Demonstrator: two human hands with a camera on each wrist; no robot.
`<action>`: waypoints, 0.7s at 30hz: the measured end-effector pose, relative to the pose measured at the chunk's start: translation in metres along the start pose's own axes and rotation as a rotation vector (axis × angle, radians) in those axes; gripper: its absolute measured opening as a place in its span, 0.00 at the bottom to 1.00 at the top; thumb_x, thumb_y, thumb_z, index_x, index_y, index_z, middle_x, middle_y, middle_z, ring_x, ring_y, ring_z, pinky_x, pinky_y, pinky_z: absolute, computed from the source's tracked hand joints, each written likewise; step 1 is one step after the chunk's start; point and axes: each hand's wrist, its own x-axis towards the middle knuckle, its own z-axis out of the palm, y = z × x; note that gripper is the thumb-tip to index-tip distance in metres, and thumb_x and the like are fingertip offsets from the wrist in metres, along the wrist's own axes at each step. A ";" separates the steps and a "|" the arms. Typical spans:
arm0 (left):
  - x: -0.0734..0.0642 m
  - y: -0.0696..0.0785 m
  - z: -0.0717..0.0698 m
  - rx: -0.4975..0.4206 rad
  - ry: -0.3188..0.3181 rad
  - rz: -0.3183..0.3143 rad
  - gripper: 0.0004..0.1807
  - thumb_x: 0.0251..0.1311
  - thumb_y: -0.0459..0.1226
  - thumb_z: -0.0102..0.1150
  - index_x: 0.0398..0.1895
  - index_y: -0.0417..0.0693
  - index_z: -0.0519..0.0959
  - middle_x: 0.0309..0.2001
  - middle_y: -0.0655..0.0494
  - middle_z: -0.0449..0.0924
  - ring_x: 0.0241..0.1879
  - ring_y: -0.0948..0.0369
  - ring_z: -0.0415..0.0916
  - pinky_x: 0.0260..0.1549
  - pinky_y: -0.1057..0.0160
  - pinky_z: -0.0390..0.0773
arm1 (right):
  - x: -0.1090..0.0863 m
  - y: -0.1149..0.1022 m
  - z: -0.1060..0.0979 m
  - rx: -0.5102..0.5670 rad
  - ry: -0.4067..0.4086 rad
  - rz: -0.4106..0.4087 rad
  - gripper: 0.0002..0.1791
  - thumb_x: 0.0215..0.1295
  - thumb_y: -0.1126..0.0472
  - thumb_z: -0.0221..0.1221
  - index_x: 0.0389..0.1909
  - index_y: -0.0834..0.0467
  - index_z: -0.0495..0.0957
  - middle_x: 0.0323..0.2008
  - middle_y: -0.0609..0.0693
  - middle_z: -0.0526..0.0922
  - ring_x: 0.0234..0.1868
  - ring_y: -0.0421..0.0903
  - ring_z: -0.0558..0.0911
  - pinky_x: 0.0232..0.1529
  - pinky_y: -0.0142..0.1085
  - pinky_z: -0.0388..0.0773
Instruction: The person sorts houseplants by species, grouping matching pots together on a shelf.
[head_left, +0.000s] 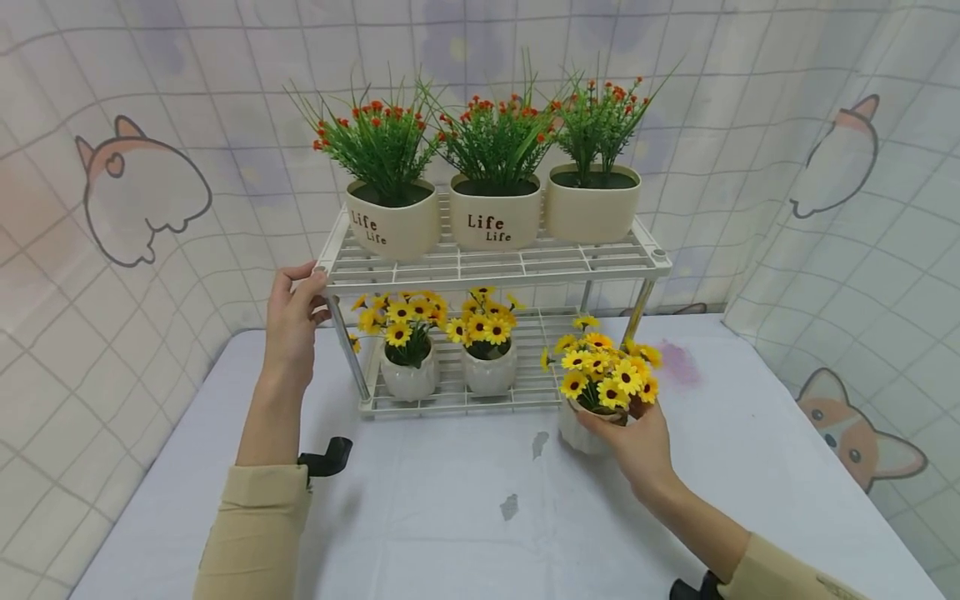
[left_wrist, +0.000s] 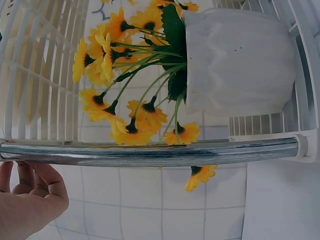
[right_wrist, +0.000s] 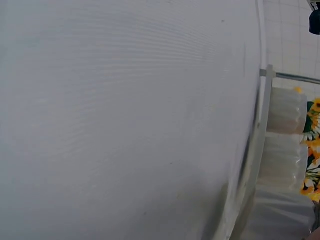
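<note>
At the left end of a white two-tier rack (head_left: 495, 279), my left hand (head_left: 294, 312) grips the top front corner. In the left wrist view its fingers (left_wrist: 50, 182) bend against the top of the metal post (left_wrist: 165, 154). My right hand (head_left: 637, 442) holds a white flower pot (head_left: 576, 429) of yellow daisies (head_left: 600, 371) by its rim, at the lower tier's right front. Two similar pots stand on that tier, a left one (head_left: 410, 375) and a middle one (head_left: 489, 367). The right wrist view shows the held pot (right_wrist: 280, 215) beside them, most of the hand out of frame.
Three cream oval planters stand on the top tier: a left one (head_left: 397, 225), a middle one (head_left: 495, 217) and a right one (head_left: 596, 204), with red-flowered greenery. A white cloth covers the table (head_left: 420, 508). Behind hangs a checked curtain (head_left: 247, 167). Black wrist mounts stick out near both sleeves.
</note>
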 end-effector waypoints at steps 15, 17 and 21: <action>0.002 -0.003 0.000 0.006 -0.004 0.005 0.10 0.78 0.44 0.51 0.55 0.54 0.70 0.53 0.53 0.79 0.44 0.60 0.72 0.45 0.62 0.66 | 0.021 -0.019 0.030 0.034 0.016 -0.062 0.55 0.56 0.59 0.77 0.79 0.56 0.52 0.73 0.54 0.64 0.73 0.52 0.63 0.70 0.47 0.64; 0.002 -0.003 -0.001 0.001 -0.002 0.001 0.10 0.78 0.44 0.50 0.55 0.54 0.70 0.53 0.54 0.79 0.44 0.60 0.72 0.45 0.62 0.66 | 0.029 -0.019 0.034 0.030 0.029 -0.058 0.56 0.56 0.59 0.77 0.79 0.56 0.51 0.75 0.54 0.62 0.75 0.52 0.61 0.72 0.47 0.61; 0.002 -0.002 0.000 -0.008 -0.005 0.002 0.09 0.78 0.43 0.51 0.54 0.53 0.70 0.53 0.53 0.78 0.43 0.61 0.72 0.44 0.63 0.66 | 0.042 -0.015 0.043 -0.002 0.069 -0.027 0.58 0.55 0.58 0.78 0.80 0.58 0.50 0.76 0.56 0.61 0.77 0.54 0.59 0.74 0.47 0.56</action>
